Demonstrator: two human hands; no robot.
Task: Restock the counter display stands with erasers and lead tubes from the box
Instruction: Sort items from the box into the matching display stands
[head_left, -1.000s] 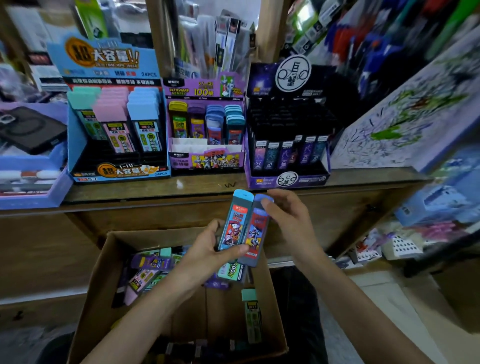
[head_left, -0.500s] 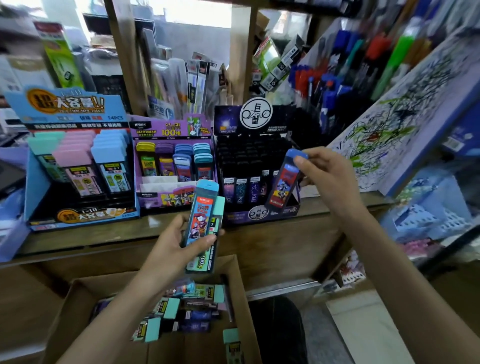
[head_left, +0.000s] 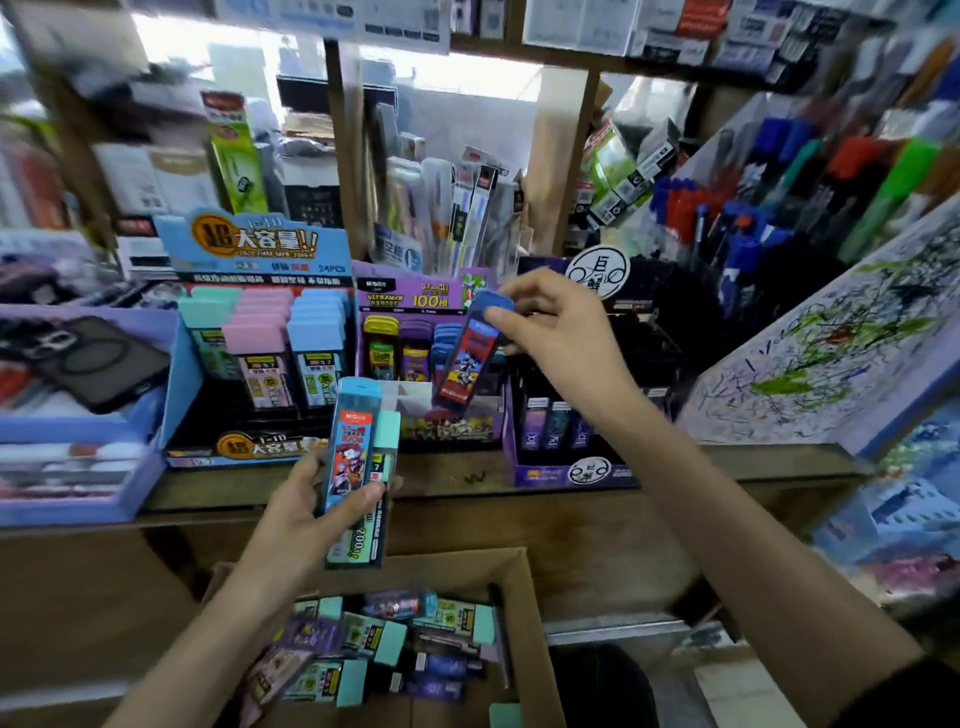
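I count three stands side by side on the counter (head_left: 727, 462): a blue stand (head_left: 249, 249), a purple stand (head_left: 410, 293) and a dark stand (head_left: 571, 470). My right hand (head_left: 561, 332) pinches one red-labelled tube (head_left: 467, 364) by its cap, tilted over the purple stand, with the dark stand just beside it. My left hand (head_left: 296, 514) grips two more, a light-blue-capped tube (head_left: 350, 452) and a teal-capped tube (head_left: 387, 441), above the box (head_left: 524, 597) of loose stock.

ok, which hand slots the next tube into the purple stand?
Right: the right hand pinches the blue-capped tube at the purple stand; the left hand sits lower, gripping two tubes.
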